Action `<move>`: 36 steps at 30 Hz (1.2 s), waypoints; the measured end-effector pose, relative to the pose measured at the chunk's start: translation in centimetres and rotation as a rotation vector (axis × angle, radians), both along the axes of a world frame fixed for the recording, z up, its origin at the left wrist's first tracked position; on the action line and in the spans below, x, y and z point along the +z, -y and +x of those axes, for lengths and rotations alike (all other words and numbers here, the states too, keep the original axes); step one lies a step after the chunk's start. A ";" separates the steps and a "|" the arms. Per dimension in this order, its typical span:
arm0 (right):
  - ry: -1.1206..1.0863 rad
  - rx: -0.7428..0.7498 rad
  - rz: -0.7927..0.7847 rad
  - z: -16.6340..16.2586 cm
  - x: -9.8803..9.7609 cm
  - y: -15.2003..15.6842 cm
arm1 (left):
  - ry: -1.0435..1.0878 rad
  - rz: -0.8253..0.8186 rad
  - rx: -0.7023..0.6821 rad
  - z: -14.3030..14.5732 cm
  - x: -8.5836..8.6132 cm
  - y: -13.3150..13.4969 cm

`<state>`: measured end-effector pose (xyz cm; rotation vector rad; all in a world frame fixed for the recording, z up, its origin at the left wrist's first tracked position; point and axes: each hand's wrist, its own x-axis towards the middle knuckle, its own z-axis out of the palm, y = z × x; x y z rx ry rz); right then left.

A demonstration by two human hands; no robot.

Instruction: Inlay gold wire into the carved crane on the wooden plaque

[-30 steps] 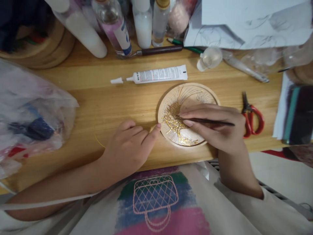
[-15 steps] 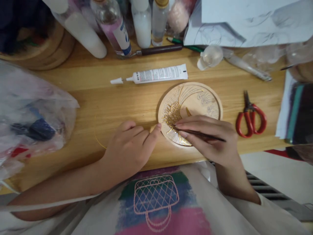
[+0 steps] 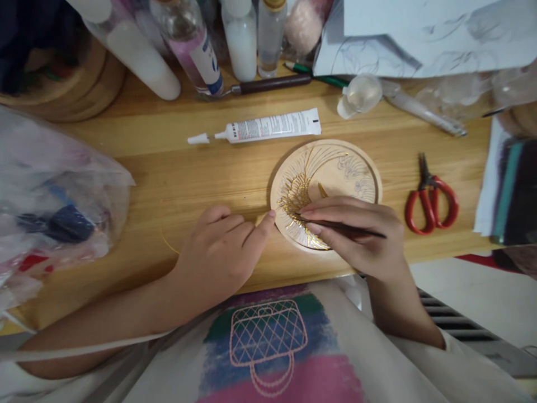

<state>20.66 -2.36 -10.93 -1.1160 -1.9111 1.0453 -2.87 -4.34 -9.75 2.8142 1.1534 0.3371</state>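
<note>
A round wooden plate point(image 3: 331, 168) with a raised rim lies on the table, bearing drawn lines and gold wire laid in a scale-like pattern point(image 3: 296, 193). My right hand point(image 3: 364, 235) grips dark, slim tweezers point(image 3: 348, 226), their tips down on the gold pattern. My left hand point(image 3: 222, 252) is curled at the plate's left edge, index fingertip at the rim. A thin gold wire point(image 3: 166, 242) loops out from behind this hand and seems pinched in its fingers; the pinch itself is mostly hidden.
Beyond the plate lies a white glue tube point(image 3: 274, 125). Red-handled pliers point(image 3: 432, 204) rest at the right. Several bottles point(image 3: 195, 53), a dark-handled tool point(image 3: 272, 84), a small clear cup point(image 3: 363, 94) and drawing sheets point(image 3: 386, 56) line the back. A plastic bag point(image 3: 62, 190) sits left.
The view has shifted very slightly. Both hands keep nearly the same place at the plate, and the tweezer tips stay on the gold pattern.
</note>
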 end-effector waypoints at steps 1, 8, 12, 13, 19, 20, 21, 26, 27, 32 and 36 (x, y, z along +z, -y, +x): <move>-0.003 -0.001 -0.001 0.0 0.0 0.0 | 0.012 0.008 0.001 0.0 -0.1 0.0; 0.003 -0.015 -0.021 0.0 0.0 0.1 | 0.026 0.025 -0.009 -0.1 -0.2 -0.1; -0.012 -0.012 -0.014 0.0 -0.1 0.1 | 0.010 0.029 -0.005 0.0 -0.1 -0.1; -0.014 -0.009 -0.012 0.0 -0.1 0.0 | 0.013 0.030 -0.008 -0.1 -0.2 -0.1; -0.002 -0.015 -0.015 0.0 0.0 0.0 | 0.012 0.035 -0.008 -0.2 -0.4 0.1; -0.007 -0.017 -0.012 0.0 -0.1 0.0 | 0.013 0.035 -0.003 -0.1 -0.4 0.1; -0.012 -0.015 -0.012 0.0 -0.1 -0.1 | 0.016 0.037 0.001 -0.1 -0.4 0.1; -0.045 -0.027 0.006 -0.3 0.0 0.1 | 0.014 0.035 -0.007 0.1 -0.1 0.0; -0.055 -0.050 0.018 -0.3 0.0 0.2 | 0.011 0.037 -0.006 0.1 -0.1 0.0; 0.016 -0.378 0.237 1.7 0.0 -0.2 | 0.006 0.062 -0.001 0.2 0.0 0.0; 0.492 -0.415 0.435 5.7 -0.4 -1.4 | 0.020 0.080 0.013 0.2 -0.2 0.0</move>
